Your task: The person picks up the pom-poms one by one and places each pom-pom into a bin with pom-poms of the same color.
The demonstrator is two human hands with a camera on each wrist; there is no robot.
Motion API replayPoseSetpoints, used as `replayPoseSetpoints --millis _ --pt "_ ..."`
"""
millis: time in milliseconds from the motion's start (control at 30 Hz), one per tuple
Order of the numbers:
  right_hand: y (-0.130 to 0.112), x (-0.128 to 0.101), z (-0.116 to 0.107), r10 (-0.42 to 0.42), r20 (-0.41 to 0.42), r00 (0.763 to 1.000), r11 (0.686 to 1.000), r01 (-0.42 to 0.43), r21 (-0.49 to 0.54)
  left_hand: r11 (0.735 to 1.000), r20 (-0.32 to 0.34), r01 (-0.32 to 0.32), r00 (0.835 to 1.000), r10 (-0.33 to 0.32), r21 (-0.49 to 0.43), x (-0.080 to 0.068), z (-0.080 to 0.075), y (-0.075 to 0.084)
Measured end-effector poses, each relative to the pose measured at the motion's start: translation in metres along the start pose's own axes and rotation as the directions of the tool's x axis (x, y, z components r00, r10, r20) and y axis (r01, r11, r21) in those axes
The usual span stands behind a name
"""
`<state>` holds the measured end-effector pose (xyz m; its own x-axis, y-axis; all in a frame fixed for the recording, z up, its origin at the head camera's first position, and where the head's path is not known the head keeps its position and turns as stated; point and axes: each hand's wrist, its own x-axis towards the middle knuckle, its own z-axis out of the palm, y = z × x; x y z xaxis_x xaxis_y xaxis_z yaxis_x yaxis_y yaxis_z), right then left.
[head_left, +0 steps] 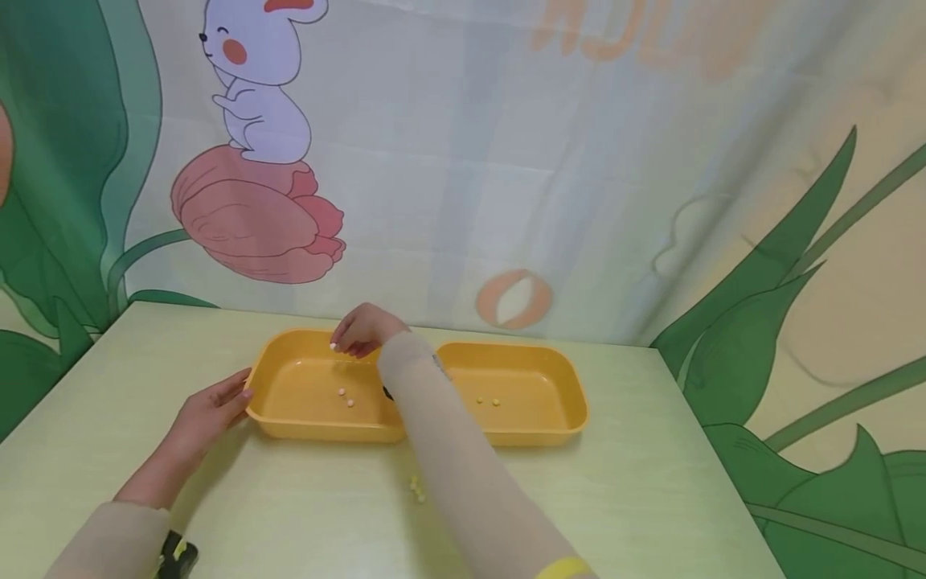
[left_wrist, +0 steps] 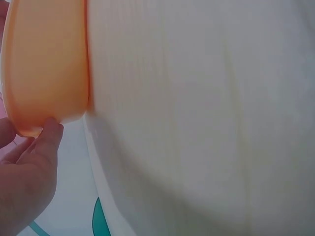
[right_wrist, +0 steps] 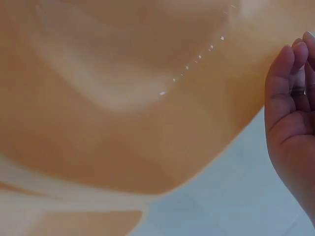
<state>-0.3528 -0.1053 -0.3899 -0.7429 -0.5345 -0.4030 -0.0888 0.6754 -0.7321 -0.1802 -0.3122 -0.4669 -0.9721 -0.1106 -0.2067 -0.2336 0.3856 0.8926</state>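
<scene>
At the left end of the left yellow tray (head_left: pixel 325 432), my left hand (head_left: pixel 211 408) grips the rim between thumb and fingers. The left wrist view shows this tray's end (left_wrist: pixel 47 64) with the left hand (left_wrist: pixel 34 164) at its corner. My right hand (head_left: pixel 366 328) is over the back of the same tray, pinching a small white bead (head_left: pixel 333 346) at the fingertips. Inside lie two pale pinkish beads (head_left: pixel 346 398). In the right wrist view the right hand (right_wrist: pixel 293 113) has its fingertips together; the bead is hardly visible there.
A second yellow tray (head_left: pixel 535 438) adjoins on the right, holding small yellow beads (head_left: pixel 495 402). Several more yellow beads (head_left: pixel 416 490) lie on the pale table (head_left: pixel 311 515) in front. The right forearm covers where the trays meet. A printed curtain (head_left: pixel 434 161) hangs behind the table.
</scene>
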Motion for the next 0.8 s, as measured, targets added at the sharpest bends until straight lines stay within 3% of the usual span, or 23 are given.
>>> replayPoseSetpoints --millis 467,800 --pt "0.002 0.007 0.016 0.063 0.003 0.998 0.989 -0.062 -0.132 1.000 0.006 0.014 1.000 -0.014 0.002 -0.001 0.000 0.003" --pt "0.006 0.011 0.024 0.107 -0.041 0.993 0.973 -0.113 -0.202 1.000 0.007 0.025 1.000 -0.025 -0.016 0.000 0.000 0.002"
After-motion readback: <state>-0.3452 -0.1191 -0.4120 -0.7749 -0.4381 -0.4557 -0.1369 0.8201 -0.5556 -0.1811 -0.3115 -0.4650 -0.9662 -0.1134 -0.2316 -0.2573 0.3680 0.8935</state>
